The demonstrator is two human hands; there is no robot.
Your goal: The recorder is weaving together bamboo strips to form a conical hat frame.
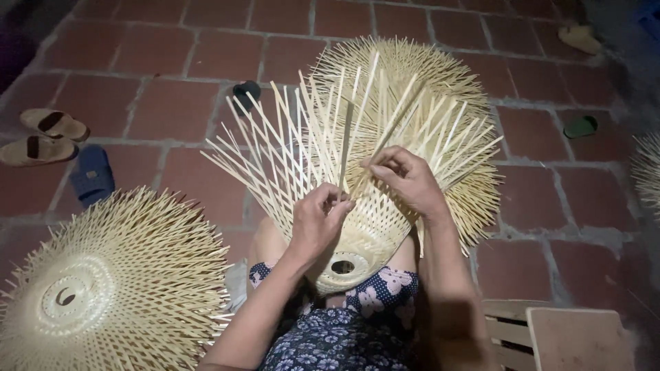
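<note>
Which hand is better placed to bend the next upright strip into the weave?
Probably right. The right hand already pinches a loose bamboo strip at the open edge, while the left hand is pressed against the woven frame, steadying it.

Pale straw-yellow woven bamboo frame [357,227] (openwork lattice), navy white-flowered dress [344,336], red-brown brick floor [172,62], blue slipper [91,175]

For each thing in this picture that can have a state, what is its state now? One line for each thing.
Left hand: closed on a bamboo strip.
Right hand: pinching strips at the weave's edge.
Woven piece on the lap: unfinished, loose strips fanning upward.
Woven disc at lower left: flat on the floor, strip ends sticking out.
Woven piece behind: lying on the floor.
Tan sandals: off, side by side.
Blue slipper: lying alone.
</note>
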